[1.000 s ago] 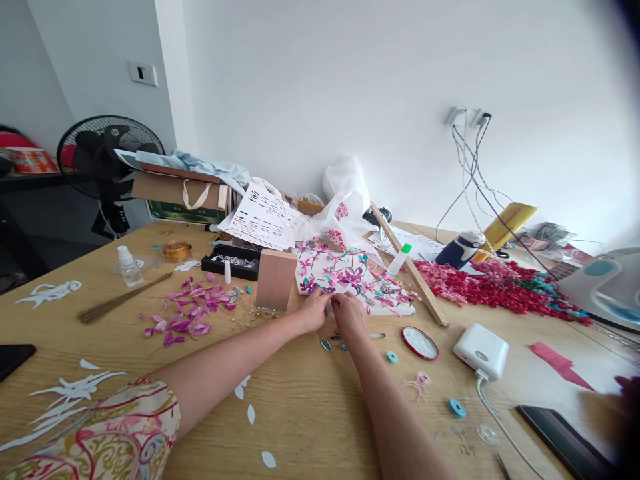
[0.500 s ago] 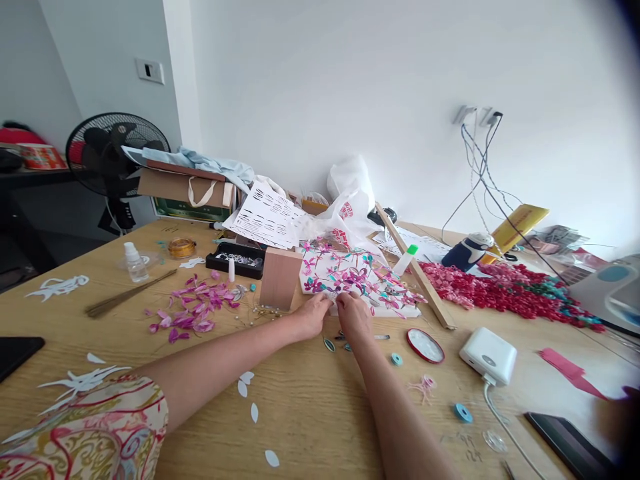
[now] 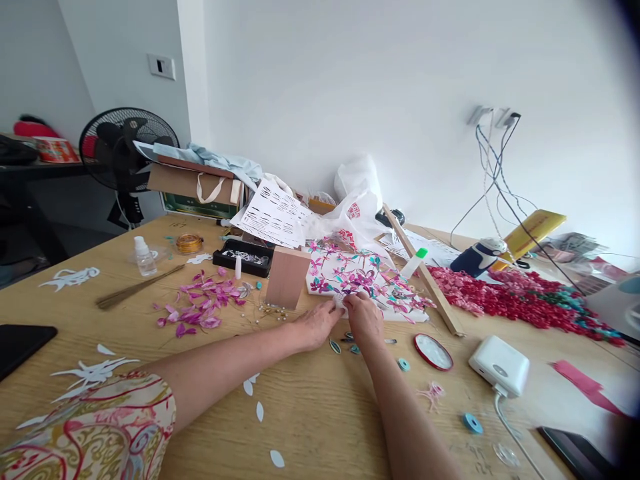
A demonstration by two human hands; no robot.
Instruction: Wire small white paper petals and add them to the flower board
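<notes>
My left hand (image 3: 321,324) and my right hand (image 3: 366,320) meet at the front edge of a white sheet (image 3: 320,291) covered with purple, pink and teal flowers (image 3: 355,279). Both are closed, thumbs and fingers pinched near each other. Something small and whitish shows between the fingertips, too small to name. Just below the hands lie a teal-edged leaf shape (image 3: 335,346) and a small teal piece (image 3: 355,349). To the left of my left hand stands a wooden block (image 3: 285,278), with loose pink petals (image 3: 207,300) beyond it.
At right are a red-rimmed dish (image 3: 433,351), a white power adapter (image 3: 500,363), teal spools (image 3: 472,423) and a phone (image 3: 570,447). A wooden strip (image 3: 435,293) leans by red flower bunches (image 3: 520,293). White leaf cutouts (image 3: 259,411), a spray bottle (image 3: 145,257) and a black tray (image 3: 243,257) lie leftward.
The whole view has shifted slightly, so things appear farther right. My hands stay at the sheet's front edge, still pinched, with the fingers slightly rearranged.
</notes>
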